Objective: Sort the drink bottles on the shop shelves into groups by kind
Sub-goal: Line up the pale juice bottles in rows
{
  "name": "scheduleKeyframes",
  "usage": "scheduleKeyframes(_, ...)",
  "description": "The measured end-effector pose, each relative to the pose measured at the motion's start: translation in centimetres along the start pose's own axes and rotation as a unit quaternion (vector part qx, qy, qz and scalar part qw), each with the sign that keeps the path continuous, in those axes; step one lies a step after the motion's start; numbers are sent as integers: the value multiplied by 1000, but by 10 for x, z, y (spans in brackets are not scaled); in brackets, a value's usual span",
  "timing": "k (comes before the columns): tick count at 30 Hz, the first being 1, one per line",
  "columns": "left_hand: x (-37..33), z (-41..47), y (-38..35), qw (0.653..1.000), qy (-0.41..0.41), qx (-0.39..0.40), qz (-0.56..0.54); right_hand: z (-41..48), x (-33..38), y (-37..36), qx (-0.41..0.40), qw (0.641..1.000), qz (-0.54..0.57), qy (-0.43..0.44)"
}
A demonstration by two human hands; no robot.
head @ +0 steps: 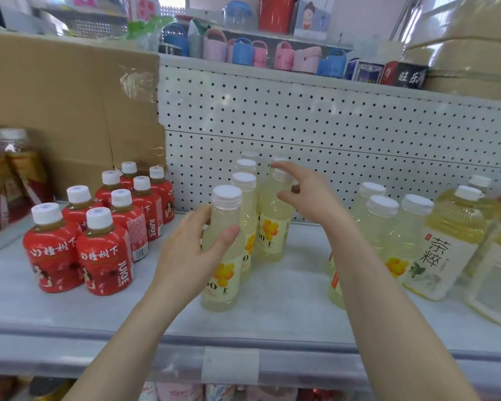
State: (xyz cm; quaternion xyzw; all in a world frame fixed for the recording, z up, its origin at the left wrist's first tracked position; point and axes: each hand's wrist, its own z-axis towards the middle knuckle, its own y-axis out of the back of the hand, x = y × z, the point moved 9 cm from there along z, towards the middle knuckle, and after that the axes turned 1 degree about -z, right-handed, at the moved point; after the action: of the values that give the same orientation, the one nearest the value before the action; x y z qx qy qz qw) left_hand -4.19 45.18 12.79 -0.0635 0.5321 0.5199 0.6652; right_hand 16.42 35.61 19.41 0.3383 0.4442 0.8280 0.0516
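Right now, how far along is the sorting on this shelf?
Done: red juice bottles grouped at left. In hand: left hand grips the front flower-label bottle of the middle row; right hand is at the cap of a neighbouring bottle. Remaining: same-label bottles standing beside tea bottles at right.

At ten o'clock we see a big brown cardboard box (70, 111), its right edge patched with shiny clear tape (139, 85). From the centre out to three o'clock runs a white pegboard panel (330, 125) dotted with small holes. Above it, at twelve o'clock, an upper shelf (272, 69) carries a row of little pink and blue handled baskets (243, 52), with a red container (275, 13) and a card showing a cartoon figure (313, 15) behind them. At one o'clock we find dark printed boxes (402, 75); at two o'clock, a beige stack wrapped in plastic film (469, 53). At six o'clock a blank white label (230, 366) sits in a clear strip.
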Motion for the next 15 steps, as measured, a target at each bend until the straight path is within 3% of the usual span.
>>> scheduleKeyframes(5,-14,-5,-9,999,-10,-32,35,-5,0,-8,8,999,-34,3)
scheduleKeyframes(7,-24,-12,0,992,-38,-111,53,-19,3,3,-27,998,-56,19)
scheduleKeyframes(9,-53,-28,12,964,-127,-219,85,-44,8,40,-137,987,-69,55)
scheduleKeyframes(11,-90,-46,8,928,-233,-275,96,-79,6,87,-275,954,-73,93)
scheduleKeyframes(13,-116,-46,-20,922,-303,-231,63,-107,-18,122,-349,929,-98,74)
scheduleKeyframes(15,-129,-28,-65,954,-278,-112,18,-118,-55,139,-340,932,-124,10)
